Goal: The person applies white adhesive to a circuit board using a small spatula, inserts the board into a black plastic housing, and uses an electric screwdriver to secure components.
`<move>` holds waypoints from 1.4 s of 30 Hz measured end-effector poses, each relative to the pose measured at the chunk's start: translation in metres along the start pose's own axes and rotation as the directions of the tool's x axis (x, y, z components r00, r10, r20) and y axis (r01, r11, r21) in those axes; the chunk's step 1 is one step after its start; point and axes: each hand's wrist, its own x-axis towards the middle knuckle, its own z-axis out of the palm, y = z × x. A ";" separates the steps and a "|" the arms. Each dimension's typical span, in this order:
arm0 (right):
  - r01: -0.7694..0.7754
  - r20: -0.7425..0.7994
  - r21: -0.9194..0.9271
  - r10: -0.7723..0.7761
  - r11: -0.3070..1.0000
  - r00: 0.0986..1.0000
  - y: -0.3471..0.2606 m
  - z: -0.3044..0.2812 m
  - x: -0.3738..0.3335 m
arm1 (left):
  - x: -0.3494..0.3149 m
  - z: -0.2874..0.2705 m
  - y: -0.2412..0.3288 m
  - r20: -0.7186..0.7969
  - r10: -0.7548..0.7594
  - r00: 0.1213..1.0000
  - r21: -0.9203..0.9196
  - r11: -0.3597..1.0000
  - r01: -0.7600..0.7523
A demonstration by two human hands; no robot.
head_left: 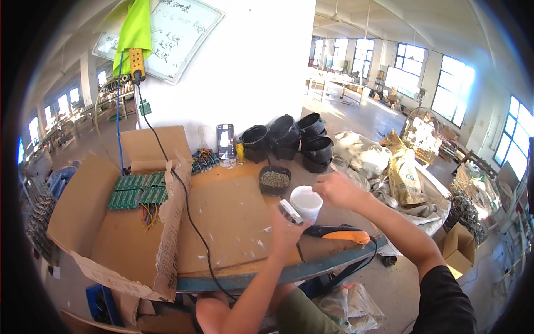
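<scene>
My left hand (pixel 286 229) is closed around a small white-and-grey rectangular part (pixel 290 211), just left of a white plastic cup (pixel 307 205). At the cup's upper right rim is my right hand (pixel 337 190), its fingers pinched together; whatever they hold, if anything, is too small to make out. Behind the cup stands a black square tray (pixel 275 180) filled with small brownish pieces, perhaps screws. An orange-and-black corded power tool (pixel 340 235) lies on the table in front of the cup.
At the left, an open cardboard box (pixel 92 222) holds green circuit boards (pixel 137 191) with coloured wires. A black cable (pixel 192 220) crosses the table (pixel 222 239). Several black buckets (pixel 285 133), a phone (pixel 225 142) and wire bundles stand along the back. Plastic sacks (pixel 403 172) sit at the right.
</scene>
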 end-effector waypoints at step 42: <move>-0.125 0.413 0.890 0.662 -0.438 0.625 -0.044 -0.001 -0.068 | 0.003 -0.001 0.043 0.158 -0.018 0.987 -0.013 1.000 0.021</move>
